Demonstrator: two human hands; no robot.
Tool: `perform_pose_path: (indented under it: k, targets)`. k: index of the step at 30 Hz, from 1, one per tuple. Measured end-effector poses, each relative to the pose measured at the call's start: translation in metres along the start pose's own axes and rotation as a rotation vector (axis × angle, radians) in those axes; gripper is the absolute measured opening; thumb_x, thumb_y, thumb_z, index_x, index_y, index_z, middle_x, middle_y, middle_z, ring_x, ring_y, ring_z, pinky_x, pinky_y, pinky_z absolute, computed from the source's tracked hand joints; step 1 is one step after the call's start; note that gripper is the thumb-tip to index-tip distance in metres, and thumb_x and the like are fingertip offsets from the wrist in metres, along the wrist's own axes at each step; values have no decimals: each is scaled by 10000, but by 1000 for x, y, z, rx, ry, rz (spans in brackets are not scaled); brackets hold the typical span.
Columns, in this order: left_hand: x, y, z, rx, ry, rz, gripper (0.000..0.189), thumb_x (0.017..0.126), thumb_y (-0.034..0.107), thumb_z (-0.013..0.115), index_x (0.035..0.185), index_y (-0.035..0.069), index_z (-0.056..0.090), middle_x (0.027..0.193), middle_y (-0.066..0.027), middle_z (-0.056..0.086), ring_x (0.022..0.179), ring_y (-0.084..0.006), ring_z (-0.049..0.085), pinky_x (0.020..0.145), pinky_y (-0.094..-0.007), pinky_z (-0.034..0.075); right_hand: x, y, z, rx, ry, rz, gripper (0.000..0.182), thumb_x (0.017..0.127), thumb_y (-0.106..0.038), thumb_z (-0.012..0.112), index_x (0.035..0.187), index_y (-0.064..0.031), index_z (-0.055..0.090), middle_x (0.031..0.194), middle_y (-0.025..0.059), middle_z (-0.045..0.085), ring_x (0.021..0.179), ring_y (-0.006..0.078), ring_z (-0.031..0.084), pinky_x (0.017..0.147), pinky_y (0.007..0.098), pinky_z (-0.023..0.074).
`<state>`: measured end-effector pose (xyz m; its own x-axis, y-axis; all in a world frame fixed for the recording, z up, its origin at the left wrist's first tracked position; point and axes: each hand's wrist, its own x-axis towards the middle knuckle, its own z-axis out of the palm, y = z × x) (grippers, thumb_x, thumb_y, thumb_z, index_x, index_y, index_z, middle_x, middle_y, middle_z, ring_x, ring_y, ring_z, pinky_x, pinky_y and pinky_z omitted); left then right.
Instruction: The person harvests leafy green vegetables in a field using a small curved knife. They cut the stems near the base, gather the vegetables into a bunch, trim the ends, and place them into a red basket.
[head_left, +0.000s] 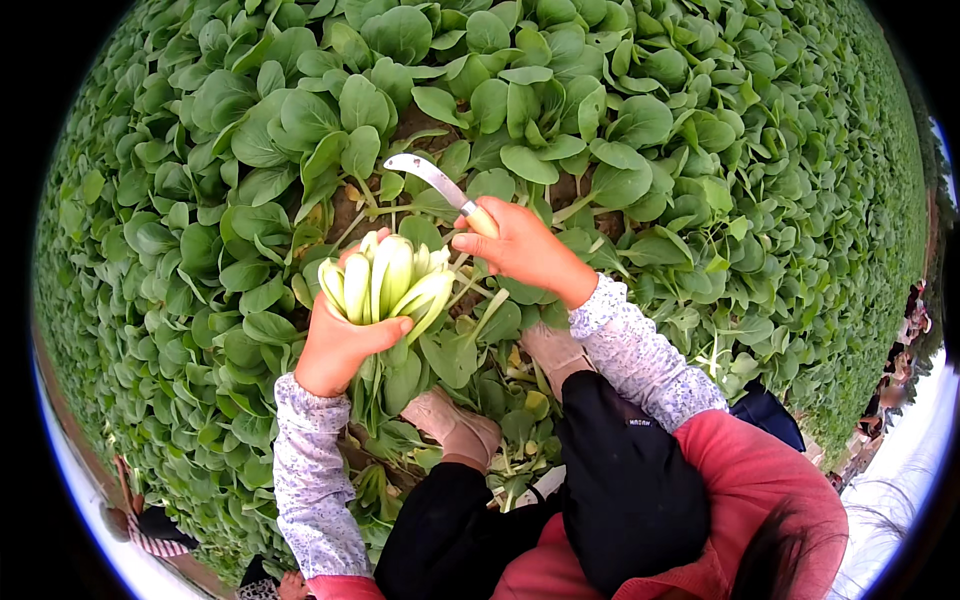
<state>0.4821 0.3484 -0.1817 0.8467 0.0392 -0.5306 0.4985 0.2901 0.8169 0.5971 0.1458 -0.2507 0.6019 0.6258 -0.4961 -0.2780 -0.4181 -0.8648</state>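
My left hand (352, 337) grips a bunch of cut bok choy (386, 277), its pale stem ends facing up and its green leaves hanging below. To the right of the bunch, my right hand (517, 244) is closed around the light wooden handle of a curved harvesting knife (431, 176). The blade points up and left, above the bunch and over growing leaves, and bears dark specks. Patterned sleeve covers reach both wrists. Rows of leafy bok choy plants (300, 120) stand in front of me.
My shoes (454, 427) are among loose leaves and yellowed trimmings (536, 405) on the soil. A dark blue item (769, 416) lies to the right of my knee. Other people are at the lower left (154, 529) and far right edges of the field.
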Motion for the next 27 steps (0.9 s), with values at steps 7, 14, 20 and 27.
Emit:
perform_pose_path:
  k: [7,14,20,27]
  targets:
    - [59,51,26,1303,-340,232,778,570,38,696,1304,170,473,1323,-157,487,963,-313,626,843,-364,507,43,36,7,-320,283,-202,324,874,-259,578,1135,-69,550,1167,154,578,1008,341,578,823,427,470]
    - [144,62,9,1881,-174,143,819,613,78,726,1358,144,394,1436,-249,306,878,-301,660,718,-366,546,43,35,40,-652,-99,-127,342,922,-196,493,1260,-157,525,1167,151,577,970,320,602,828,418,470]
    - [129,30,-59,1858,69,175,865,553,39,715,1357,120,407,1380,-156,433,786,-343,638,692,-390,537,65,47,13,97,161,-67,392,965,-225,467,1338,-105,457,857,10,547,608,87,479,585,238,455]
    - [89,2,-85,1586,223,226,785,596,40,668,1338,166,446,1344,-65,499,867,-288,635,721,-375,524,116,30,10,96,128,-53,396,954,-199,473,1335,-93,470,856,29,567,582,105,512,586,256,467]
